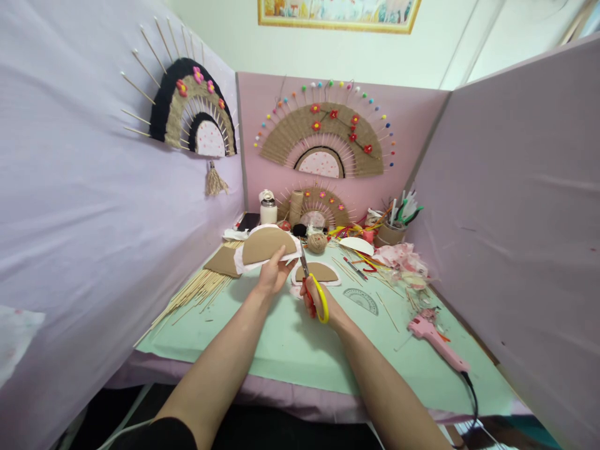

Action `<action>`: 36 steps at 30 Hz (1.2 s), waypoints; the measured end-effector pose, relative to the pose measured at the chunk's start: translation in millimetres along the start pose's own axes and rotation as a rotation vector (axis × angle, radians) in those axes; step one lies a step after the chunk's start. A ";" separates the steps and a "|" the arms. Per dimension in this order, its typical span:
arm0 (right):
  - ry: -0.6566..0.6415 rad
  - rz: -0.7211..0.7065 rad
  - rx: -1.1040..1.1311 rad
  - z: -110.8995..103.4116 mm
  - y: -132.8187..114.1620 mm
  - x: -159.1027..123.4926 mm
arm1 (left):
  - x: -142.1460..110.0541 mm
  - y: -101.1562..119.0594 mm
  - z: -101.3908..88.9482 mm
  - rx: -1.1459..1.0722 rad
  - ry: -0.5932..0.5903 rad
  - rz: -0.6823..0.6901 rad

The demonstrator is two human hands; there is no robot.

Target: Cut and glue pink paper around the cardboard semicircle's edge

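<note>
Between the thumb and fingers of my left hand [275,273] is a half-round piece of brown cardboard [267,245], with a pale paper or fabric border [240,262] showing around its edge. My right hand [323,299] grips a pair of scissors [320,301] with yellow and red handles. The blades point up and away, close to the right end of the border. Whether they touch it I cannot tell. A smaller cardboard half-circle [317,272] with a similar pale border lies on the table behind the scissors.
Thin wooden sticks [197,290] and more cardboard [223,261] lie at left. A protractor [360,301] and a pink glue gun [438,344] with a black cord are at right. Farther back stand a twine ball [317,242], a white bottle [269,209] and a tool holder [390,234].
</note>
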State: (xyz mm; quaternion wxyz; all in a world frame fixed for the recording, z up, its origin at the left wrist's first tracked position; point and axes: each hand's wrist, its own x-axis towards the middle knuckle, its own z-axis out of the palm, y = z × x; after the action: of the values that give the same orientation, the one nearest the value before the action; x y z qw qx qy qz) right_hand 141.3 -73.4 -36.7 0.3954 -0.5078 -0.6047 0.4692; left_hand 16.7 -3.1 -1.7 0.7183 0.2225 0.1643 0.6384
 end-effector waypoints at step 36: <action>0.033 -0.036 0.070 6.2 5.1 1.4 | -0.7 -0.3 3.7 -0.053 0.020 -0.016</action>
State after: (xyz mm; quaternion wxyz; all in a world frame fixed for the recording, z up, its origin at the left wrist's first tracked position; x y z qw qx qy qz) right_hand 136.4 -72.8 -43.2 0.4313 -0.4905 -0.5903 0.4743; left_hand 18.8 -4.2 1.2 0.7274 0.1958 0.1562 0.6389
